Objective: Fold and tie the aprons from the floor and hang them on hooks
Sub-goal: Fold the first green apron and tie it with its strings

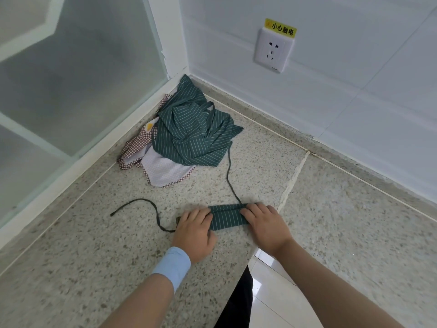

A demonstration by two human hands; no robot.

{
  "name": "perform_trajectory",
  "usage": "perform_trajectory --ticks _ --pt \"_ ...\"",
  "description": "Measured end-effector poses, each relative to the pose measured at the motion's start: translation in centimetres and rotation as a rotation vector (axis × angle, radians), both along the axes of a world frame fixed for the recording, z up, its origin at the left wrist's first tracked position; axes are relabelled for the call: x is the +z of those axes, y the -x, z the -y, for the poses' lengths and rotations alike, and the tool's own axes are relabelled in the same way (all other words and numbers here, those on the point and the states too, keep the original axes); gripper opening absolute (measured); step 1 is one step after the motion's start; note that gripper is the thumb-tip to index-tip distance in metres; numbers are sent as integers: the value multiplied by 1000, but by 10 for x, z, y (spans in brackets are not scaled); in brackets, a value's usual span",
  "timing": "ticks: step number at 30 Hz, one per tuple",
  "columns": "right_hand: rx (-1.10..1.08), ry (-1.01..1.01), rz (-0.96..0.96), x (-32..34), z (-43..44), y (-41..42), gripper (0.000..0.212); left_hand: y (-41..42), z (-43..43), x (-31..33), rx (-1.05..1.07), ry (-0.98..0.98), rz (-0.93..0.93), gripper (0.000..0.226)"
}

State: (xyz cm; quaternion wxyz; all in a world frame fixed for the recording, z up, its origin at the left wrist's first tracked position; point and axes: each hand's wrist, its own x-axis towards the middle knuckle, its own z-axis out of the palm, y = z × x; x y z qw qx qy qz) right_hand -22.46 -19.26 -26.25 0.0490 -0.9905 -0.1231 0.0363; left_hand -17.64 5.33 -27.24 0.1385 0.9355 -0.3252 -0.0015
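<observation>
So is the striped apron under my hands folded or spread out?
Folded: the apron is a narrow strip on the floor, left hand gripping one end, right hand pressing the other.
</observation>
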Motion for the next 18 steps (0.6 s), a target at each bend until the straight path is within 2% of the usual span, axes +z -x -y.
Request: perform_trajectory --ticks 3,8,13,16,18 --pt "-29 -4 -46 8 -5 -14 34 -6 0 -1 33 -67 -33 50" --pt "-70 81 -200 22 -14 -38 35 -36 3 4 13 -24 -173 46" --pt "-90 225 -338 39 -26 -65 35 -38 20 12 14 -130 -81 41" --pt "-111 279 -393 45 -29 -70 36 -37 28 16 11 -204 -271 44" --pt "-113 233 -269 48 -28 -67 37 -42 32 21 88 -217 -415 41"
